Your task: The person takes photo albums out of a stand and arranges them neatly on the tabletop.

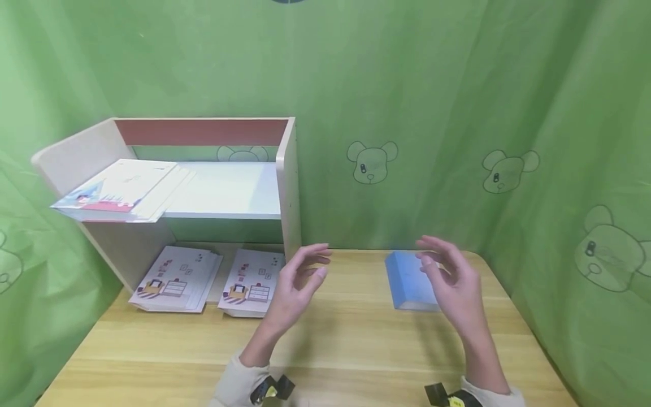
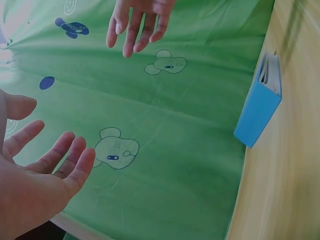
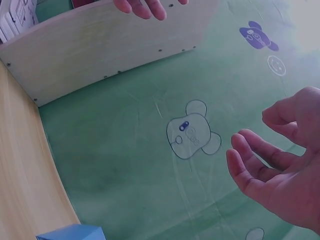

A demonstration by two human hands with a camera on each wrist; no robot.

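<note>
Both hands hover above the wooden table with nothing in them. My left hand (image 1: 297, 285) is just right of the shelf, its fingers loosely bent; the left wrist view shows the same hand (image 2: 47, 175) with fingers spread. My right hand (image 1: 455, 285) hangs in front of a blue book (image 1: 409, 282) and hides part of it. In the left wrist view the blue book (image 2: 260, 107) lies on the table, apart from both hands. The right hand (image 3: 282, 167) appears relaxed in its own wrist view, with a gap between thumb and fingers.
A two-level shelf (image 1: 290, 186) stands at the back left. White books (image 1: 134, 183) lie on its upper board. Below are two stacks of white booklets, a left stack (image 1: 175, 280) and a right stack (image 1: 251, 282). A green curtain (image 1: 432, 102) surrounds the table (image 1: 356, 350).
</note>
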